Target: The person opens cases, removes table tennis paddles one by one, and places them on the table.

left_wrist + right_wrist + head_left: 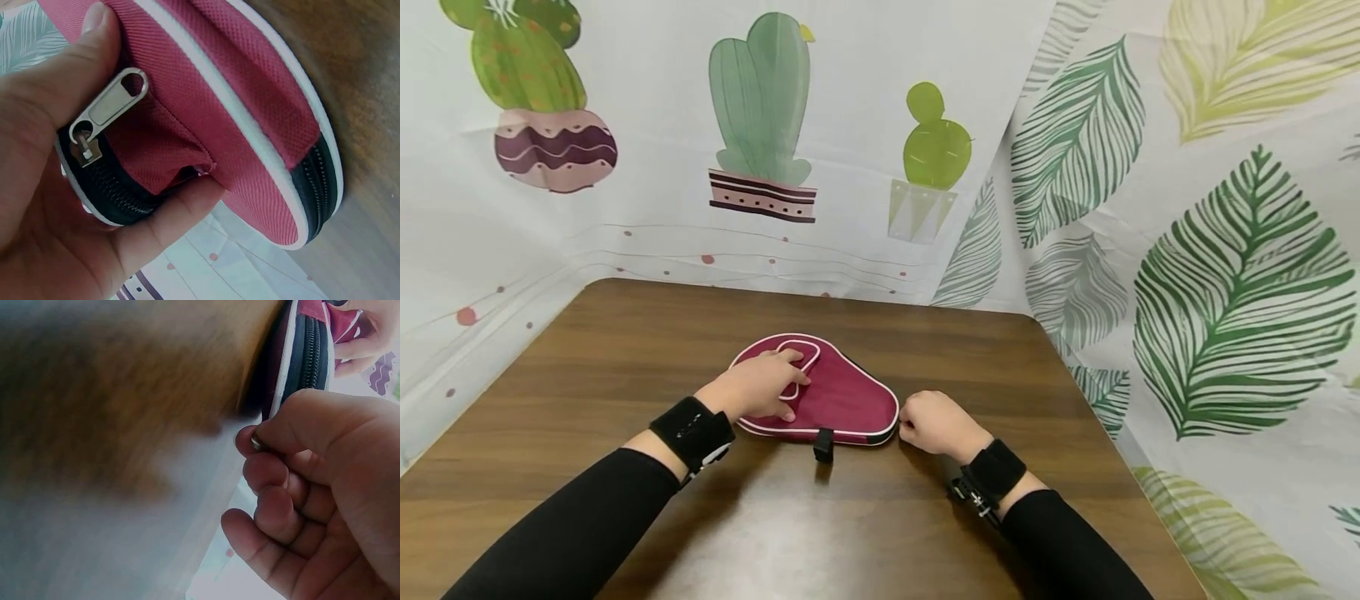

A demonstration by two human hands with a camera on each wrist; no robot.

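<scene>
A maroon table tennis bat case (850, 398) with white piping lies on the table, its narrow end toward the right. My left hand (760, 385) grips the raised pocket (153, 140) on its wide end, thumb on one side and fingers on the other. A metal zipper pull (111, 105) hangs from that pocket's black zip, beside the thumb. At the narrow end my right hand (942, 423) pinches the main zip's pull (256, 442) between thumb and index finger, which hide most of it. The black zip (312, 353) along the case's side shows shut teeth there.
A short black strap loop (823, 446) sticks out from the case's near edge. The brown wooden table (647, 350) ends at fabric hangings (865, 267) printed with cacti and leaves, at the back and right.
</scene>
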